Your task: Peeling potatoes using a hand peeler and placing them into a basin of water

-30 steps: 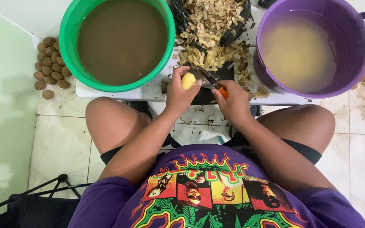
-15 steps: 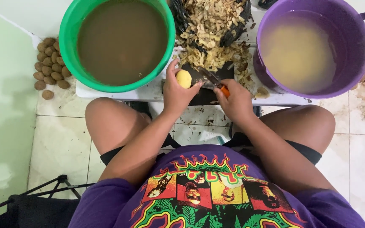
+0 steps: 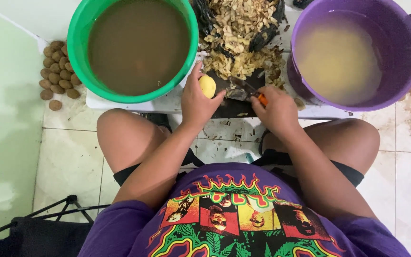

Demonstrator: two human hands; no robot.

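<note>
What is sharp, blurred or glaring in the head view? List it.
Head view: even, soft light, faint shadows; the left hand with the peeled potato is fairly sharp; the right hand and peeler slightly smeared; the green tub and purple tub bow outward near the frame's edges; mild sheen on the murky water, no harsh glare.

Bright, even indoor light, seemingly from above; colours saturated. Soft, short shadows only: dark patch under white board [image 3: 167, 102] between knees, faint grey shade on pale green floor [image 3: 5, 109] at left. Murky water in green bucket [image 3: 79, 38] shows dull sheen, no hard glare; cloudy water in purple bucket [image 3: 405, 71] lit evenly. Focus sharp across centre, peel heap [image 3: 241, 28] crisp. Slight motion smear on right hand [image 3: 277, 112]. Mild wide-angle bending at frame edges. Shirt print near bottom a little soft.
</note>
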